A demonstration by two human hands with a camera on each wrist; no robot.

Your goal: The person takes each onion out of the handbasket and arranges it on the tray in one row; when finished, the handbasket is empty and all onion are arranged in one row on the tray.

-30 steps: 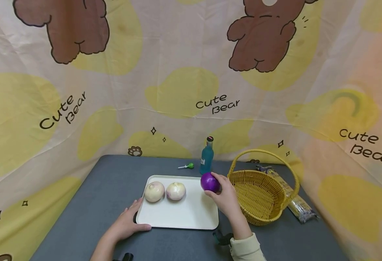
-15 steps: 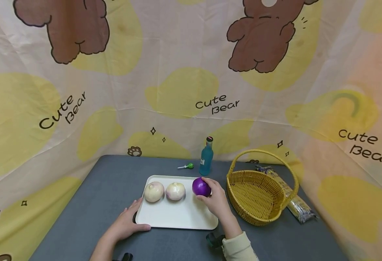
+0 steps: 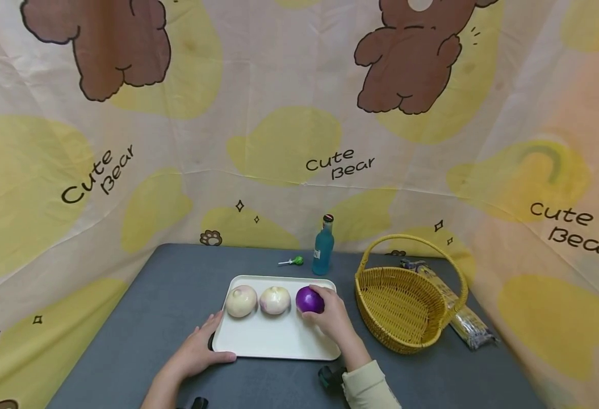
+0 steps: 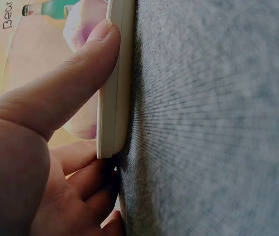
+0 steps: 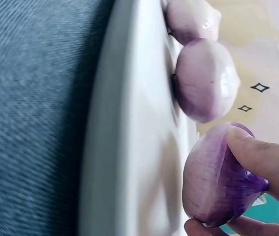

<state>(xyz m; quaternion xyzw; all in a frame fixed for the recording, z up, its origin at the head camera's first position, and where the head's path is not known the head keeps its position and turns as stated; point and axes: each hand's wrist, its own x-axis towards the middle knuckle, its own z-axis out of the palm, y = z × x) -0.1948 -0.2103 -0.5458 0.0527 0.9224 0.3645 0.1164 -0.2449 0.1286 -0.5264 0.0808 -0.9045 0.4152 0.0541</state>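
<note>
In the head view, my right hand (image 3: 334, 318) holds a purple onion (image 3: 308, 299) over the right part of a white tray (image 3: 273, 341). Thumb and fingers grip its sides; the right wrist view shows the onion (image 5: 213, 177) tilted, close over the tray surface, its pointed end toward the palm. Two pale onions, one at the left (image 3: 241, 301) and one beside it (image 3: 275, 300), sit on the tray. At the tray's near left corner is my left hand (image 3: 199, 347). Its thumb (image 4: 87, 61) presses the front rim while the other fingers lie along the left side.
Right of the tray stands a yellow wicker basket (image 3: 403, 304) with a tall handle. Behind it lies a long clear-wrapped packet (image 3: 470, 324). A blue bottle (image 3: 322, 253) and a green lollipop (image 3: 297, 261) are behind the tray on the grey table (image 3: 141, 318).
My right hand has carried the purple onion leftward and down, from the tray's right edge to beside the middle onion. The left hand stays at the tray corner.
</note>
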